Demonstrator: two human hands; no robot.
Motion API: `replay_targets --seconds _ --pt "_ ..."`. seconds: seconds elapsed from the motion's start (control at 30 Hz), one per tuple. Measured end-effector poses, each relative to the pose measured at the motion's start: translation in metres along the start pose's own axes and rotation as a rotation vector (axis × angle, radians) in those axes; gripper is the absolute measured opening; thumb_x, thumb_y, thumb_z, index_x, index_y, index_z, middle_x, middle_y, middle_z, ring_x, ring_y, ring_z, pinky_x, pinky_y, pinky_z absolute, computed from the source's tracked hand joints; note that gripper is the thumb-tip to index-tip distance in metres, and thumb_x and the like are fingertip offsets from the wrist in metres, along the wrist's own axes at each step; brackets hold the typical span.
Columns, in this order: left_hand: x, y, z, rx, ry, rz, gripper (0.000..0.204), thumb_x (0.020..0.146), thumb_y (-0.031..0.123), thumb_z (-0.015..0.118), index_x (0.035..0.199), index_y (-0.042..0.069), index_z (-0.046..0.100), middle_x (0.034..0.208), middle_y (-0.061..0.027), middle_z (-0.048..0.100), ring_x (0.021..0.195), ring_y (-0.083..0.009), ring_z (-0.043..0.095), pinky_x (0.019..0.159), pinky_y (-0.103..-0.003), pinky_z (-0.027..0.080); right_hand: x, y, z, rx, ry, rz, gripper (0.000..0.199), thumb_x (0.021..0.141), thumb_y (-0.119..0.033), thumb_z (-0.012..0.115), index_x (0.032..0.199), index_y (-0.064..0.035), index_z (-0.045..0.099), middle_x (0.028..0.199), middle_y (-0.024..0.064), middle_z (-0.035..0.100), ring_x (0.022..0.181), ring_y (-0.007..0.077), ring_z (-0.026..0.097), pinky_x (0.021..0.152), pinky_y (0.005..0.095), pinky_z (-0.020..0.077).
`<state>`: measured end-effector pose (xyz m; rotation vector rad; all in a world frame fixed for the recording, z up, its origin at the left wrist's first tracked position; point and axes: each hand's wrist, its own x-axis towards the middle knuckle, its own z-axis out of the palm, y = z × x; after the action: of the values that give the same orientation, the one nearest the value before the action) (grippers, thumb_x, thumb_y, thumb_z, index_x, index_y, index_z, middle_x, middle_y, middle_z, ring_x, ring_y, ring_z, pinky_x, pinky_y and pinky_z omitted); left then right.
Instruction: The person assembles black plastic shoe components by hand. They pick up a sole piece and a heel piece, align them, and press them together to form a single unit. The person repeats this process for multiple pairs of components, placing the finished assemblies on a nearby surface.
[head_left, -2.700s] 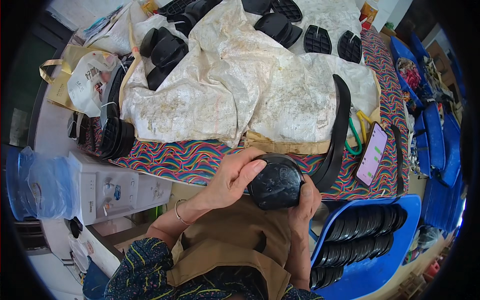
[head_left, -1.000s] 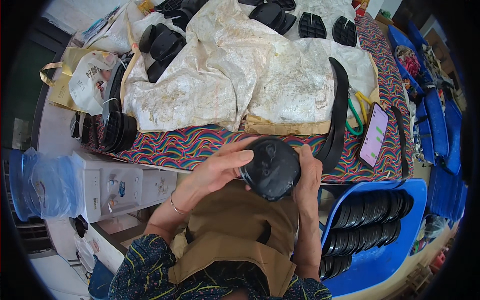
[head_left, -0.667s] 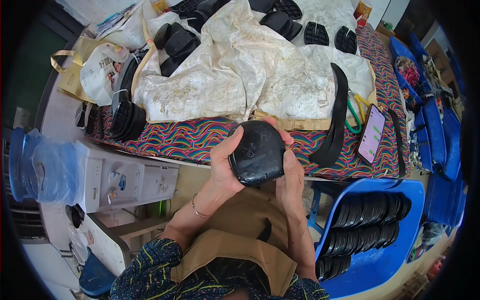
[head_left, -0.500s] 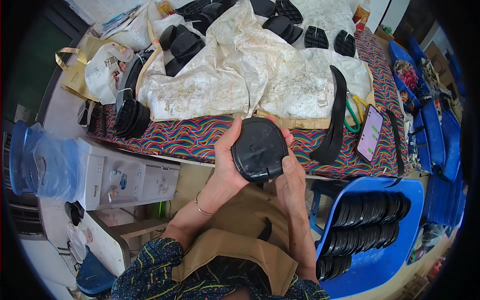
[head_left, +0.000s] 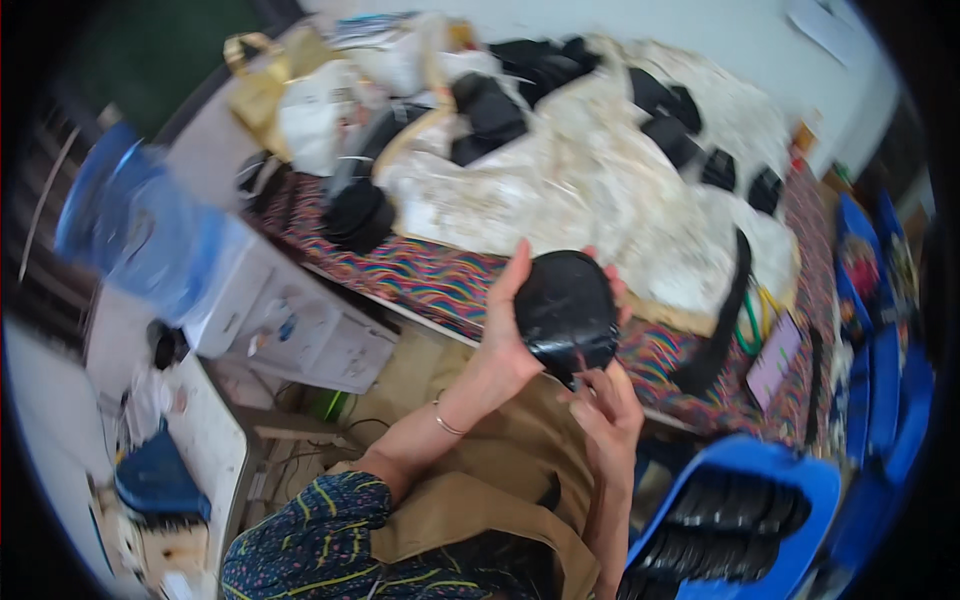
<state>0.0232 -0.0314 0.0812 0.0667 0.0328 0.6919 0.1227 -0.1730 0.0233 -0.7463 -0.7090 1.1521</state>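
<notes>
Head cam: my left hand (head_left: 505,335) is wrapped round a black pad (head_left: 566,312), held up over the near edge of the table (head_left: 420,280) with its stripy cloth, and my right hand (head_left: 607,412) pinches at the pad's lower edge from below. Further back there's crumpled white sheeting (head_left: 590,190) with more black pieces (head_left: 665,125) on it. A water jug (head_left: 140,235) stands left, a blue bin (head_left: 760,520) of stacked black parts sits by my right side, all a bit blurry.

Left hand (head_left: 510,330) gripping black rounded piece (head_left: 566,312); right hand (head_left: 608,412) beneath it
</notes>
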Motion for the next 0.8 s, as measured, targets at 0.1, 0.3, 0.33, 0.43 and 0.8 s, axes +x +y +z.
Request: replay_targets --seconds 0.1,0.3,0.33,0.43,0.8 --pt "-0.011 0.038 0.029 0.322 0.051 0.071 0.058 0.095 0.05 0.054 0.127 0.002 0.052 0.108 -0.0193 0.065 0.101 -0.0311 0.064 0.093 -0.047 0.052 -0.006 0.013 -0.013 -0.198 0.067 0.016 0.037 0.088 0.004 0.06 0.125 0.0047 0.057 0.111 0.0124 0.066 0.097 0.0176 0.064 0.086 0.0304 0.051" --pt "-0.032 0.141 0.042 1.307 0.415 0.587 0.051 0.089 0.038 0.066 0.127 0.006 0.056 0.107 -0.0079 0.061 0.096 -0.0161 0.058 0.083 -0.029 0.047 -0.007 0.006 -0.014 -0.456 0.154 0.092 0.017 0.09 0.003 0.059 0.105 0.0047 0.066 0.086 0.0087 0.069 0.08 0.0136 0.065 0.077 0.0252 0.0511" --pt "-0.033 0.169 0.036 1.634 0.445 0.794 0.058 0.085 0.039 0.07 0.127 0.002 0.055 0.11 -0.0111 0.058 0.101 -0.0209 0.056 0.088 -0.033 0.045 -0.004 0.004 -0.009 -0.477 0.176 0.099 0.015 0.091 0.002 0.059 0.103 0.0046 0.067 0.082 0.0084 0.068 0.077 0.0129 0.064 0.074 0.0248 0.051" --pt "-0.03 0.231 0.032 2.462 0.796 1.113 0.071 0.079 0.044 0.074 0.128 -0.001 0.052 0.111 -0.0226 0.055 0.103 -0.0386 0.055 0.092 -0.046 0.043 0.005 0.006 -0.009 -0.468 0.213 0.086 0.014 0.092 0.001 0.059 0.102 0.004 0.068 0.08 0.0081 0.068 0.075 0.0122 0.063 0.072 0.0243 0.0507" --pt "-0.02 0.287 -0.04 2.827 1.195 0.525 0.085 0.072 0.054 0.076 0.137 0.01 0.045 0.123 -0.0213 0.05 0.119 -0.0412 0.046 0.09 -0.07 0.035 0.04 0.001 -0.015 -0.777 0.273 -0.003 0.014 0.092 0.002 0.057 0.101 0.003 0.068 0.081 0.0093 0.069 0.075 0.0131 0.065 0.067 0.0251 0.0512"
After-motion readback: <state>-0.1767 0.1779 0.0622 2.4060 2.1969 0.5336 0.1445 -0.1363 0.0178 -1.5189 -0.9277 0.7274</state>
